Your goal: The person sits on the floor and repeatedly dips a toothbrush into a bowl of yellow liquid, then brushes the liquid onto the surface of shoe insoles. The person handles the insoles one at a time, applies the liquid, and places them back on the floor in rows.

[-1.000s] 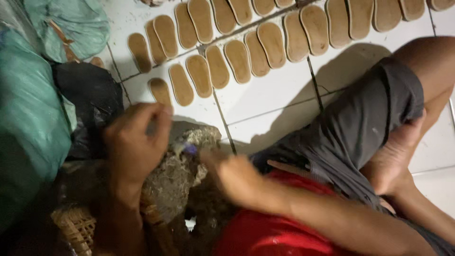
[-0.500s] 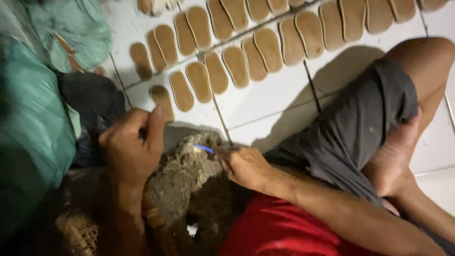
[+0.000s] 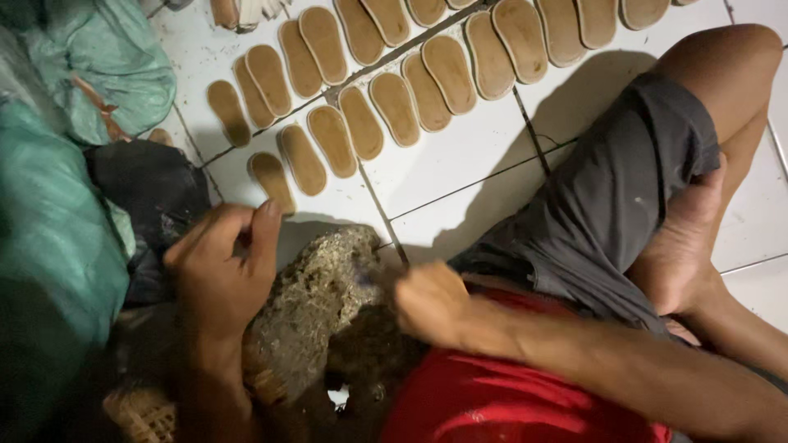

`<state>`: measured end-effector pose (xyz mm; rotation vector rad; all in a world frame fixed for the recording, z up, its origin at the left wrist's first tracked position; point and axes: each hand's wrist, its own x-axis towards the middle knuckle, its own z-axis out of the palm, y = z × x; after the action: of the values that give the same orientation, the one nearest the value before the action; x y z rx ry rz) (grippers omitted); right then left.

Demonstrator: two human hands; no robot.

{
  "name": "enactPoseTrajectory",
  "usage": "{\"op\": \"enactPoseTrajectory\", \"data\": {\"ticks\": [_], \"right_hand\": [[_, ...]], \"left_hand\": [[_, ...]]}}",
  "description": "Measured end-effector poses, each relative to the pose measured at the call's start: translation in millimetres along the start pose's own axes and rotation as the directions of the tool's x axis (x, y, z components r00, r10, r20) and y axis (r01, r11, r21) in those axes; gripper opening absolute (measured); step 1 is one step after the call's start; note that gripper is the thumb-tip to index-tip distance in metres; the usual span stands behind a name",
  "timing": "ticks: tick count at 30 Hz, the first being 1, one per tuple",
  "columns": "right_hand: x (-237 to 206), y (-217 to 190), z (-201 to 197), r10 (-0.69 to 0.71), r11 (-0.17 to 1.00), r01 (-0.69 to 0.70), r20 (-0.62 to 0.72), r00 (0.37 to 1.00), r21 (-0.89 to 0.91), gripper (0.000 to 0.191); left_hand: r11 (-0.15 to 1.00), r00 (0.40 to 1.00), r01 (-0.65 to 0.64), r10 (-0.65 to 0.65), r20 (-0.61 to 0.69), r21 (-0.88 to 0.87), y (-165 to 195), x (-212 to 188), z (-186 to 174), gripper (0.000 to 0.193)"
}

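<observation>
Soles (image 3: 361, 123) in tan, each with a pale rim, lie in slanting rows across the white tiled floor (image 3: 460, 189), reaching from the far edge down toward the person's knees; a good many are already laid out side by side, while bare tile remains near the right edge. The left hand (image 3: 217, 275) is curled closed with the thumb up, its fingers pressed against the near end of a crusted, lumpy block (image 3: 316, 303) that rests between the legs at the near edge of the floor. Whether something small is pinched inside that hand cannot be told. The right hand (image 3: 431, 302) is blurred and clenched into a loose fist just beside the block's right side; what it grips, if anything, is hidden. Green sacks (image 3: 57, 238) crowd the left edge, with a dark bag (image 3: 148, 184) just beside them. Work at the block looks to be mid-way, judging by the filled rows.
</observation>
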<state>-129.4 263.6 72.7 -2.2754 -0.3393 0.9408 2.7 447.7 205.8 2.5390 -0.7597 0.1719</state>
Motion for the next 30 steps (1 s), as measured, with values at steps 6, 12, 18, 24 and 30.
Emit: {"op": "enactPoseTrajectory", "data": {"ticks": [6, 12, 18, 24, 30], "right_hand": [[11, 62, -8, -0.065, 0.768, 0.262, -0.336, 0.940, 0.584, 0.028], [65, 70, -5, 0.114, 0.807, -0.004, -0.150, 0.982, 0.591, 0.022], [70, 21, 2, 0.104, 0.922, -0.071, -0.067, 0.992, 0.381, 0.024], [-26, -13, 2, -0.186, 0.842, 0.175, -0.031, 0.982, 0.510, 0.011], [9, 40, 3, -0.217, 0.956, 0.267, -0.318, 0.923, 0.122, 0.057]], "left_hand": [[1.000, 1.000, -0.015, 0.015, 0.010, 0.022, 1, 4, 0, 0.021], [0.999, 0.999, -0.027, 0.026, 0.041, 0.021, 6, 8, 1, 0.021], [1.000, 0.997, -0.026, 0.025, 0.079, 0.007, 8, 9, -1, 0.020], [0.999, 0.994, 0.027, -0.032, 0.101, 0.045, 9, 10, 2, 0.020], [0.999, 0.997, -0.006, 0.004, 0.077, 0.038, 9, 12, 2, 0.018]]}}
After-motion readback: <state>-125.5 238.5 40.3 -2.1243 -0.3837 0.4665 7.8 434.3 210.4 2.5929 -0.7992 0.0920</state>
